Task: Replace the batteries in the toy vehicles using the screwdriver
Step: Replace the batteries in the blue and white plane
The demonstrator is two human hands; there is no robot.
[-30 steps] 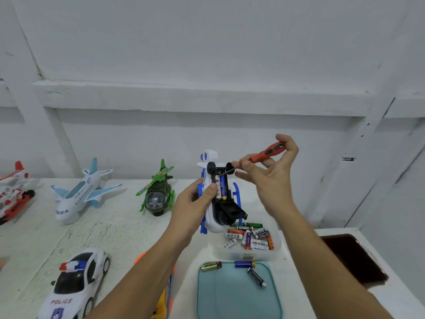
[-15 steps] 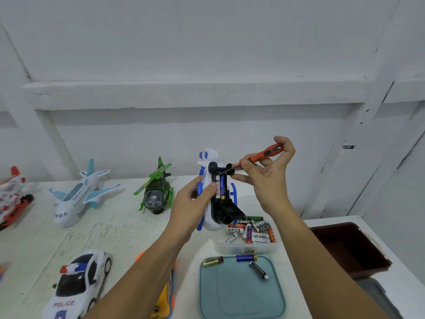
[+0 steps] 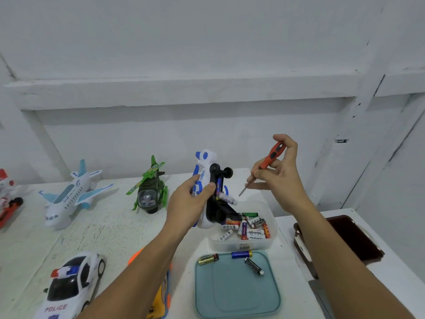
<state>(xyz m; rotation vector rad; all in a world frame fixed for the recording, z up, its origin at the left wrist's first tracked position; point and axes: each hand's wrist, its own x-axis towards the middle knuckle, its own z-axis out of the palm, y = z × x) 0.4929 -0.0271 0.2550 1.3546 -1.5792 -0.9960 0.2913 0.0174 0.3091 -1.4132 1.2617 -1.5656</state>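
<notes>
White table (image 3: 110, 231) below, left hand (image 3: 186, 203) gripping upturned toy vehicle (image 3: 208, 164), right hand (image 3: 284, 180) pinching screwdriver (image 3: 272, 156) just beside it, apart.

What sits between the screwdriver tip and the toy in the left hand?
Head view: a white battery pokes out of the toy's open compartment toward the screwdriver tip; whether they touch is unclear.

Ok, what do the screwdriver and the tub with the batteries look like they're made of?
Screwdriver: the handle looks like matte orange-red plastic with black inserts; the thin grey shaft is probably metal. Tub: likely translucent plastic with a frosted finish, since the batteries show faintly through its wall.
</notes>
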